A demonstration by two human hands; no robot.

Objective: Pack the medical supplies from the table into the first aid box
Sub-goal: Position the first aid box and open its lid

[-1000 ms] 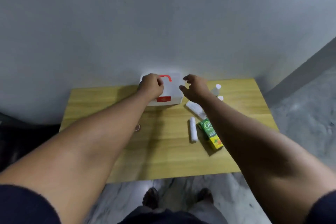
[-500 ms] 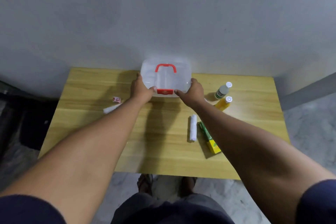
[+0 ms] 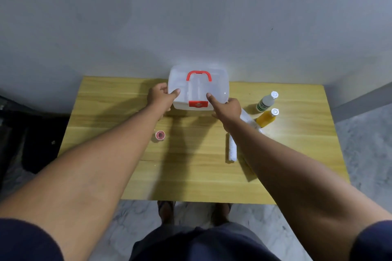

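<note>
Grey plaster wall behind, with a wooden table (image 3: 106, 112) set against it. First aid box (image 3: 198, 91): translucent white, with a red handle (image 3: 198, 75) on the lid and a red latch (image 3: 198, 104) on the near face. The lid is down and the box stands at the table's far edge. Left hand (image 3: 159, 97): clamped on the box's left end, thumb over the lid. Right hand (image 3: 228, 110): gripping the box's near right corner, thumb on the lid beside the latch. The two-sided hold probably steadies or draws in the box before unlatching. Supplies lie outside the box, unpacked and within reach:
- Right of the box, a green-labelled bottle (image 3: 266, 101) and an orange bottle (image 3: 266, 117), both leaning.
- Near-right of the box, a white bandage roll (image 3: 232, 150) and a clear packet (image 3: 247, 117), partly under the right forearm.
- Near-left of the box, a small tape roll (image 3: 160, 135).
</note>
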